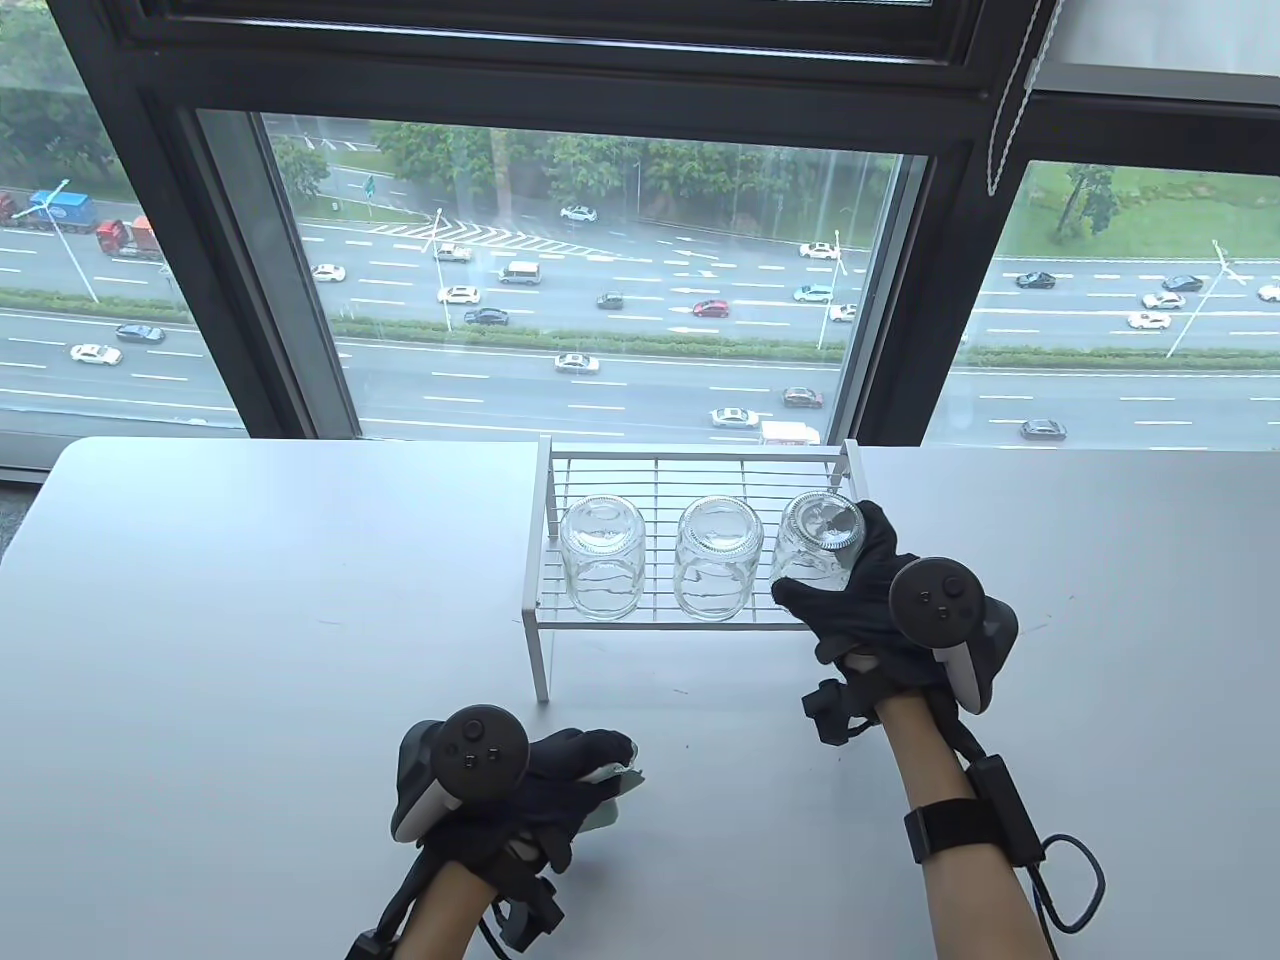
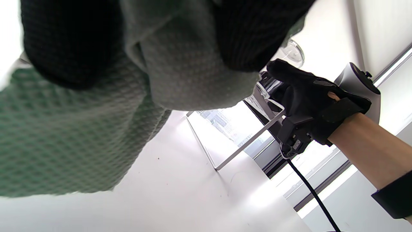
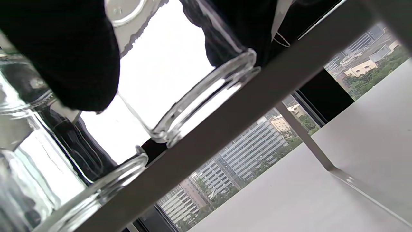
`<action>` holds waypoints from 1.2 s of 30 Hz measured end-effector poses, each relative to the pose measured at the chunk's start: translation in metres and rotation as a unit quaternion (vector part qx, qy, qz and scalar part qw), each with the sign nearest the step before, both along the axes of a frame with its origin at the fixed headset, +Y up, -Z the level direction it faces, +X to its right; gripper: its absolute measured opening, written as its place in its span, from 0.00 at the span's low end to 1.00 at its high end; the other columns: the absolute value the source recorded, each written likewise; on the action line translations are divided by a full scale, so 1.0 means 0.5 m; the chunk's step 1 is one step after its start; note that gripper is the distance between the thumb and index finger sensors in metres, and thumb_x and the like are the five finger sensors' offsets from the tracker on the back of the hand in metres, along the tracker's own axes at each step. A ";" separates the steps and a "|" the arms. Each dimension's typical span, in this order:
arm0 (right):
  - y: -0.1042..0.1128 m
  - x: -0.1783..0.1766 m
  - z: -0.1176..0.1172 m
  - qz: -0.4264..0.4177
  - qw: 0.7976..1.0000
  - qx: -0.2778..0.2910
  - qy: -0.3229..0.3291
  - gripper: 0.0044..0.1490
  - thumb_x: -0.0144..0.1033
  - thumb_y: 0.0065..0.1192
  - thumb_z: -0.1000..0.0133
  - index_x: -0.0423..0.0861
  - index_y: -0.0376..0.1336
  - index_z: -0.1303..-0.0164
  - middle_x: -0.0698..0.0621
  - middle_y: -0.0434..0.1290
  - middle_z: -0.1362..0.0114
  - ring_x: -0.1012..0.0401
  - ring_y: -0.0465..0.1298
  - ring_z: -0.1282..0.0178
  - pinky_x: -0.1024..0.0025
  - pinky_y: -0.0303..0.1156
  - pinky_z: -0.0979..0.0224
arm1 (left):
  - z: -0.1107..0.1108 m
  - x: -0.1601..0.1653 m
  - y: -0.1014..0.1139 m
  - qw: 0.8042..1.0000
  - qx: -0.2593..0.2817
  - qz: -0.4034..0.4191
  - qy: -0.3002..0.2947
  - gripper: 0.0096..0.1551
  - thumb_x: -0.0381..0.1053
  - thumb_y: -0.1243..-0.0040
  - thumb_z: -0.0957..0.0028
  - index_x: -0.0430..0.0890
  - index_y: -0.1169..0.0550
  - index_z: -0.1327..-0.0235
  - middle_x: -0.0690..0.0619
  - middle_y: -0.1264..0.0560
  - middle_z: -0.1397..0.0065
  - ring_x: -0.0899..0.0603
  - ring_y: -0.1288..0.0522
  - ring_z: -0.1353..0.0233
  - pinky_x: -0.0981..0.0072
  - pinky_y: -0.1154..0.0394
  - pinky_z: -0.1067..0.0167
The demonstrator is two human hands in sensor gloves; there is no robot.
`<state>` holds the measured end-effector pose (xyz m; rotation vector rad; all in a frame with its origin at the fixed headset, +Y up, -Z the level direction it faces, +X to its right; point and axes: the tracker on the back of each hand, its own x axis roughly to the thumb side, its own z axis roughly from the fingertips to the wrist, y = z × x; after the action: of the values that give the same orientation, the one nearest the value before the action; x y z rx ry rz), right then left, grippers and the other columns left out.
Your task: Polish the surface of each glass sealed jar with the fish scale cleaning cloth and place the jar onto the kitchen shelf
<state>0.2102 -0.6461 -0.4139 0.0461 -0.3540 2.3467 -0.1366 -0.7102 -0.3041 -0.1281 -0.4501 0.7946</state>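
Cloth (image 1: pixel 612 790) mostly hidden under left hand (image 1: pixel 545 785)

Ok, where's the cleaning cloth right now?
In the table view, the cleaning cloth is bunched in the left hand near the table's front edge, in front of the shelf.

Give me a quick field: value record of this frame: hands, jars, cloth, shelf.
left hand: grips the green cleaning cloth, low over the table
right hand: grips the right jar, tilted, at the shelf's right end
shelf: white wire rack on the table
left jar: stands on the shelf
middle jar: stands on the shelf
jars left on table: none visible
stage: third jar being set down, not yet released
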 end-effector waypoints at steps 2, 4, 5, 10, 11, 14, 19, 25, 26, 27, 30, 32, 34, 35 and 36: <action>0.002 0.001 0.002 0.000 1.000 -0.002 0.009 0.73 0.56 0.83 0.61 0.41 0.43 0.19 0.41 0.62 0.19 0.38 0.68 0.24 0.35 0.47 0.20 | 0.000 -0.001 0.000 1.000 0.000 0.002 0.000 0.25 0.52 0.33 0.47 0.49 0.20 0.35 0.34 0.18 0.38 0.28 0.15 0.48 0.46 0.15 0.55; 0.008 0.005 0.010 -0.020 1.000 -0.002 0.018 0.74 0.57 0.82 0.61 0.41 0.41 0.18 0.40 0.60 0.17 0.38 0.66 0.23 0.33 0.47 0.20 | -0.001 -0.002 0.001 1.000 0.001 0.005 0.002 0.25 0.51 0.33 0.47 0.49 0.20 0.35 0.34 0.18 0.38 0.28 0.15 0.48 0.46 0.15 0.55; 0.011 0.006 0.013 -0.026 0.999 -0.004 0.024 0.75 0.57 0.82 0.61 0.41 0.40 0.18 0.39 0.57 0.16 0.38 0.65 0.22 0.33 0.47 0.20 | -0.001 -0.002 0.001 1.000 0.001 0.006 0.002 0.25 0.51 0.33 0.47 0.49 0.20 0.35 0.33 0.18 0.38 0.28 0.15 0.48 0.46 0.15 0.55; 0.047 0.016 0.061 0.014 0.999 0.042 0.024 0.73 0.61 0.77 0.58 0.44 0.39 0.16 0.34 0.46 0.13 0.36 0.54 0.17 0.30 0.45 0.22 | -0.001 -0.004 0.000 1.000 0.001 0.005 0.005 0.25 0.51 0.33 0.47 0.49 0.20 0.35 0.34 0.18 0.37 0.28 0.15 0.47 0.46 0.15 0.55; 0.056 0.018 0.075 0.030 0.998 0.059 0.025 0.73 0.61 0.77 0.58 0.45 0.39 0.16 0.34 0.44 0.13 0.35 0.53 0.16 0.30 0.45 0.22 | -0.001 -0.004 0.000 1.000 0.002 0.005 0.005 0.25 0.51 0.33 0.47 0.49 0.20 0.35 0.33 0.18 0.37 0.28 0.15 0.47 0.46 0.15 0.55; 0.073 0.014 0.122 0.098 0.990 0.099 0.033 0.66 0.66 0.69 0.55 0.49 0.42 0.15 0.35 0.43 0.12 0.35 0.49 0.15 0.30 0.44 0.22 | -0.001 -0.005 0.000 1.000 0.002 0.006 0.006 0.26 0.52 0.33 0.47 0.49 0.20 0.35 0.33 0.18 0.37 0.28 0.15 0.47 0.46 0.16 0.55; 0.065 -0.014 0.202 0.196 0.969 0.133 0.074 0.59 0.71 0.59 0.53 0.55 0.47 0.14 0.38 0.43 0.10 0.37 0.45 0.14 0.30 0.42 0.21 | -0.001 -0.008 0.001 1.000 0.004 0.004 0.009 0.26 0.52 0.33 0.47 0.49 0.20 0.35 0.33 0.18 0.37 0.28 0.15 0.47 0.45 0.16 0.55; 0.006 -0.069 0.260 0.276 0.945 0.110 0.138 0.58 0.73 0.55 0.53 0.54 0.51 0.14 0.41 0.46 0.09 0.37 0.45 0.13 0.28 0.42 0.22 | -0.002 -0.013 0.000 1.000 0.002 0.006 0.015 0.27 0.53 0.34 0.46 0.48 0.21 0.34 0.33 0.19 0.36 0.27 0.16 0.46 0.45 0.16 0.54; -0.009 -0.076 0.263 0.291 0.940 0.105 0.141 0.59 0.73 0.54 0.53 0.54 0.51 0.14 0.41 0.46 0.09 0.37 0.45 0.13 0.28 0.42 0.22 | -0.002 -0.014 -0.001 1.000 0.002 0.006 0.016 0.27 0.53 0.34 0.46 0.48 0.21 0.34 0.33 0.19 0.36 0.27 0.16 0.46 0.45 0.16 0.54; -0.031 -0.080 0.263 0.309 0.935 0.100 0.140 0.59 0.74 0.53 0.54 0.55 0.50 0.14 0.41 0.46 0.09 0.37 0.45 0.13 0.28 0.42 0.22 | -0.002 -0.015 0.000 1.000 0.002 0.005 0.018 0.27 0.53 0.34 0.46 0.48 0.21 0.34 0.32 0.19 0.36 0.27 0.16 0.46 0.44 0.16 0.54; -0.073 -0.080 0.261 0.324 0.932 0.069 0.146 0.59 0.75 0.50 0.54 0.56 0.49 0.14 0.42 0.45 0.09 0.38 0.45 0.13 0.28 0.42 0.22 | -0.002 -0.018 0.003 1.000 0.006 0.006 0.021 0.28 0.54 0.34 0.46 0.48 0.21 0.33 0.31 0.20 0.35 0.27 0.17 0.45 0.44 0.17 0.53; -0.091 -0.080 0.268 0.325 0.931 0.034 0.162 0.59 0.76 0.49 0.54 0.56 0.46 0.14 0.42 0.42 0.09 0.38 0.42 0.13 0.28 0.40 0.22 | -0.002 -0.020 0.004 1.000 0.006 0.006 0.022 0.29 0.55 0.36 0.45 0.47 0.22 0.32 0.31 0.20 0.34 0.26 0.17 0.44 0.44 0.17 0.52; -0.096 -0.080 0.274 0.328 0.930 0.030 0.164 0.59 0.76 0.48 0.54 0.57 0.46 0.14 0.43 0.41 0.09 0.39 0.41 0.13 0.28 0.40 0.22 | -0.003 -0.024 0.005 1.000 0.006 0.008 0.024 0.29 0.55 0.37 0.45 0.47 0.22 0.32 0.31 0.21 0.33 0.26 0.18 0.43 0.43 0.17 0.51; -0.096 -0.080 0.275 0.328 0.930 0.033 0.162 0.59 0.76 0.48 0.54 0.57 0.45 0.14 0.43 0.41 0.09 0.39 0.41 0.13 0.28 0.40 0.22 | -0.003 -0.026 0.005 1.000 0.007 0.008 0.026 0.29 0.55 0.37 0.45 0.47 0.22 0.31 0.31 0.22 0.33 0.25 0.18 0.43 0.42 0.18 0.51; -0.095 -0.079 0.275 0.327 0.931 0.038 0.157 0.59 0.76 0.48 0.54 0.57 0.45 0.14 0.43 0.42 0.09 0.39 0.41 0.13 0.28 0.40 0.22 | -0.003 -0.029 0.006 1.000 0.009 0.009 0.029 0.29 0.55 0.37 0.45 0.47 0.22 0.31 0.31 0.22 0.32 0.25 0.18 0.42 0.42 0.18 0.50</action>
<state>0.1706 -0.6937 -0.2765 0.6634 -0.2982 2.9117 -0.1510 -0.7073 -0.3058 -0.0842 -0.4041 0.8093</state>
